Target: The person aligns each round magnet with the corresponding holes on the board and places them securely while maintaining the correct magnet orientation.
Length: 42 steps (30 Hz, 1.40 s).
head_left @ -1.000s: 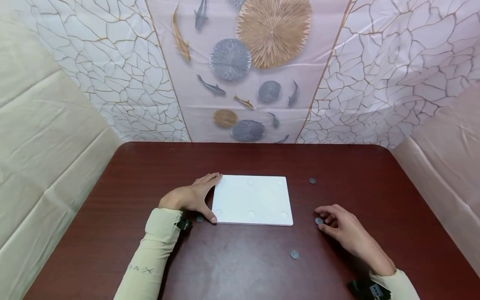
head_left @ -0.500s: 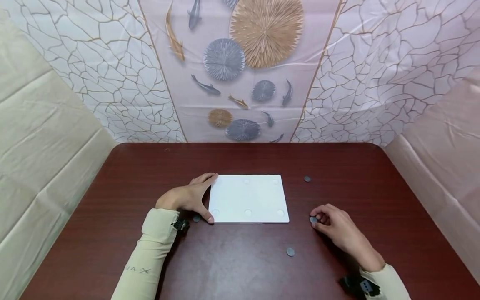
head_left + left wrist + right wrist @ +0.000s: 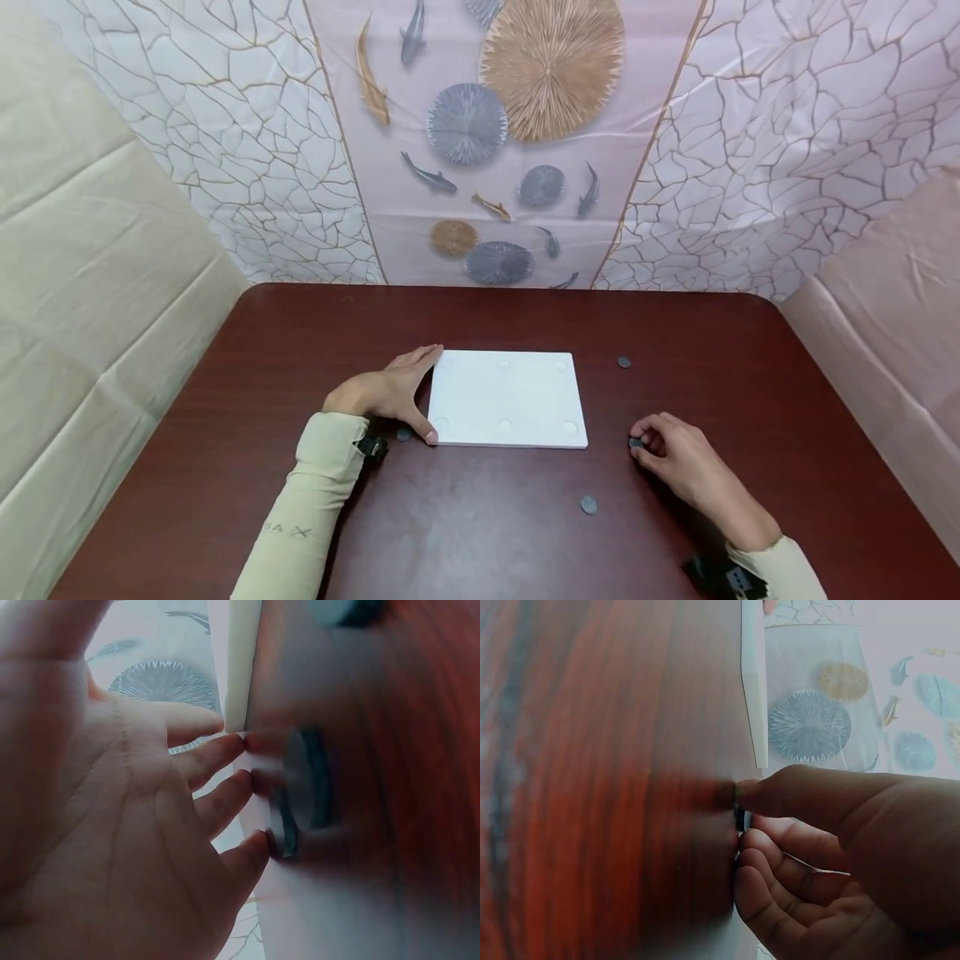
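Observation:
A white rectangular board [image 3: 506,396] with several round marks along its long sides lies flat on the table. My left hand [image 3: 386,396] spans its left edge, thumb at the near corner and fingertips at the far one; in the left wrist view its fingers reach the board's side [image 3: 238,667], only slightly bent. To the right of the board, my right hand [image 3: 678,454] pinches a small grey disc [image 3: 635,443] between thumb and index finger, low at the tabletop. In the right wrist view that disc [image 3: 740,817] shows as a dark sliver, mostly hidden by the fingertips.
Loose grey discs lie on the dark red table [image 3: 465,517]: one far right [image 3: 624,362], a near disc [image 3: 588,506], and a disc by the left wrist [image 3: 403,434]. Blurred discs [image 3: 307,780] also show beneath the left hand. A patterned cloth [image 3: 487,208] hangs behind.
The right fingertips have closed further over the disc, which now shows less of its face. The left hand stays at the board. The head view shifts slightly.

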Each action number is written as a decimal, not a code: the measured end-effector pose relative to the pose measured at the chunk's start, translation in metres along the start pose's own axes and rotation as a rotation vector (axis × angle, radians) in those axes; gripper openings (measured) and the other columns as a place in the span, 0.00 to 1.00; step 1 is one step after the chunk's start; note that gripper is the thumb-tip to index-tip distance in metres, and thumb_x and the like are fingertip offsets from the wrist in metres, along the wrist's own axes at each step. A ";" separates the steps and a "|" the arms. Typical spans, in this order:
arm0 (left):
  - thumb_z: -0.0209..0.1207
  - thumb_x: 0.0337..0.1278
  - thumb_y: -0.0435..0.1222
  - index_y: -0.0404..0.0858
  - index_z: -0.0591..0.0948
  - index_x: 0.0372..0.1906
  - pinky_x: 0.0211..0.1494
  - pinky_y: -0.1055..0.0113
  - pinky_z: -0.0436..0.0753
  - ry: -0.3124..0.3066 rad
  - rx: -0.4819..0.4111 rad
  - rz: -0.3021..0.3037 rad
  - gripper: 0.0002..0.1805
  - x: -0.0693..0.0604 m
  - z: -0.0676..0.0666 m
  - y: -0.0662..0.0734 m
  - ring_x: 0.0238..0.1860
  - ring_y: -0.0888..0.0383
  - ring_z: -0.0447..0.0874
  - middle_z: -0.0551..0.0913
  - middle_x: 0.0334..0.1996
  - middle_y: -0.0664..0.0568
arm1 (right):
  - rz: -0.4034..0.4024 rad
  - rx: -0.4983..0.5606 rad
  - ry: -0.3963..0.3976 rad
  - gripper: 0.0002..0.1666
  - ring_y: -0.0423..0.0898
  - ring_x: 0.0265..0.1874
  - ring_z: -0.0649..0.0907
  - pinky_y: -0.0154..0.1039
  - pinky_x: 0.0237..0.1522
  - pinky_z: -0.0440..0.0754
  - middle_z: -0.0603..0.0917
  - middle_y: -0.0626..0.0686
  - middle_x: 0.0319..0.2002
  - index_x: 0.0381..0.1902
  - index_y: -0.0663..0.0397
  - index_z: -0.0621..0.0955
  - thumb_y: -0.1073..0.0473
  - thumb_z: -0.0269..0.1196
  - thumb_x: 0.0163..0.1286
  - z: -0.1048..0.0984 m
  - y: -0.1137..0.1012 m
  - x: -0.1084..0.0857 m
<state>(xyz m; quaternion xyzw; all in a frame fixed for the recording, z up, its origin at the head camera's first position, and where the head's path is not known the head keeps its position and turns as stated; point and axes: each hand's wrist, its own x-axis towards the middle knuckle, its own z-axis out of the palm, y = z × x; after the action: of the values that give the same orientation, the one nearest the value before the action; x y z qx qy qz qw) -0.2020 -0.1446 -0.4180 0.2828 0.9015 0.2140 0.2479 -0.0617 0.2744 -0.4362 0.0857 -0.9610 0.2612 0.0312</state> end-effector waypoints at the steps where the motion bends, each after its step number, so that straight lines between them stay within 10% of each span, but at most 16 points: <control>1: 0.84 0.37 0.57 0.36 0.41 0.87 0.83 0.40 0.54 0.003 0.000 -0.003 0.81 0.000 0.001 0.000 0.85 0.36 0.40 0.41 0.86 0.40 | 0.009 0.004 0.003 0.09 0.42 0.32 0.80 0.35 0.33 0.80 0.81 0.47 0.34 0.37 0.58 0.84 0.69 0.75 0.62 0.000 0.000 0.000; 31: 0.85 0.32 0.59 0.40 0.42 0.87 0.85 0.42 0.47 0.042 -0.001 -0.050 0.82 0.001 0.006 -0.002 0.86 0.40 0.34 0.38 0.86 0.38 | -0.167 -0.055 0.209 0.15 0.41 0.32 0.80 0.37 0.33 0.80 0.82 0.45 0.37 0.44 0.55 0.88 0.73 0.73 0.60 -0.002 -0.023 0.016; 42: 0.85 0.35 0.57 0.37 0.39 0.87 0.86 0.47 0.40 0.022 0.008 -0.037 0.82 0.001 0.005 -0.002 0.86 0.42 0.31 0.36 0.86 0.36 | -0.234 -0.020 0.149 0.12 0.42 0.34 0.83 0.38 0.35 0.82 0.83 0.44 0.38 0.44 0.54 0.88 0.69 0.74 0.64 -0.009 -0.042 0.029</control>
<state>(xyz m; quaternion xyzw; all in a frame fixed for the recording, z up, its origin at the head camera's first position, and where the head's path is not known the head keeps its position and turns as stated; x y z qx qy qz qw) -0.2007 -0.1438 -0.4235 0.2647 0.9101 0.2088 0.2410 -0.0827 0.2394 -0.4047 0.1771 -0.9419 0.2521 0.1336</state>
